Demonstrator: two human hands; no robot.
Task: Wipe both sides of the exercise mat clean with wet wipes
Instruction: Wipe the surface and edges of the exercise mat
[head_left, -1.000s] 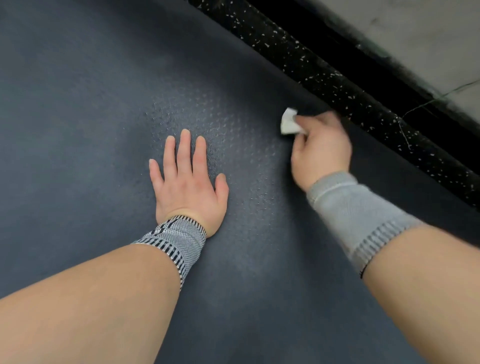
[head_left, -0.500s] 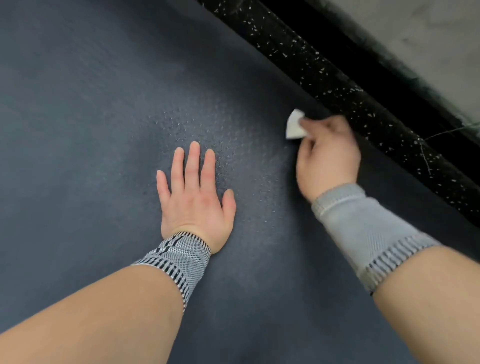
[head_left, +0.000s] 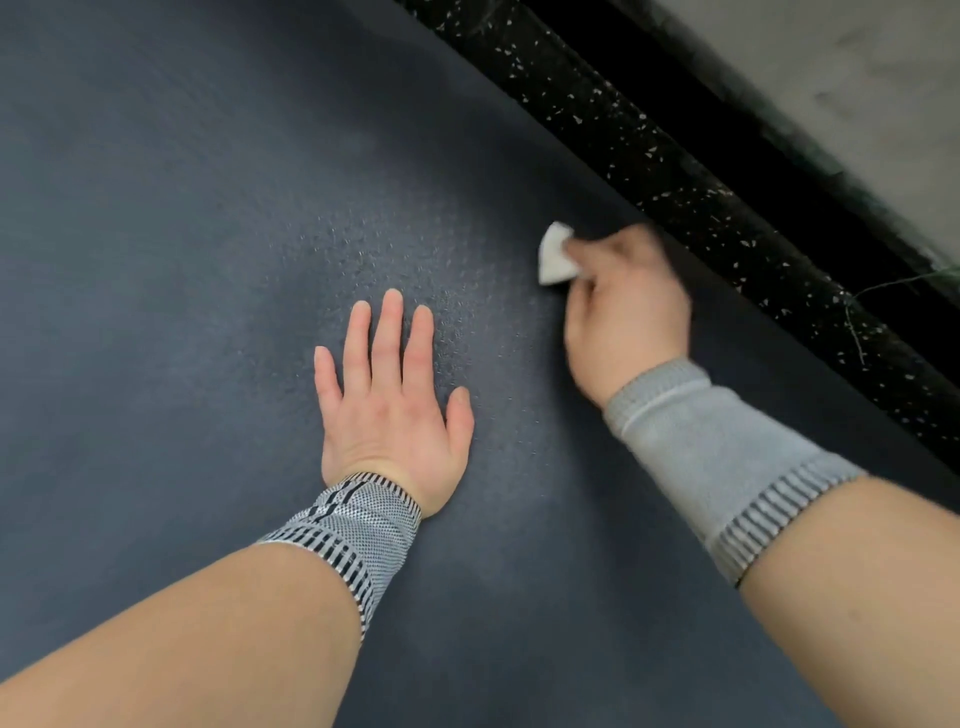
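Across the whole lower view stretches the dark blue-grey exercise mat (head_left: 156, 234), its surface finely pebbled. Left of centre, the left hand (head_left: 387, 410) lies flat on the mat, palm down, fingers straight and slightly spread, its grip released and holding nothing. A black-and-white patterned wrist sleeve (head_left: 353, 525) covers that wrist. Further right, the right hand (head_left: 626, 312), somewhat blurred, has its fingers curled, pinching a folded white wet wipe (head_left: 556, 257) that sticks out to the left of the fingertips and sits against the mat near its far edge. A plain grey wrist sleeve (head_left: 722, 462) wraps the right wrist. Beyond the mat's edge runs black speckled rubber flooring (head_left: 675, 156), and past it a pale grey wall (head_left: 857, 78).
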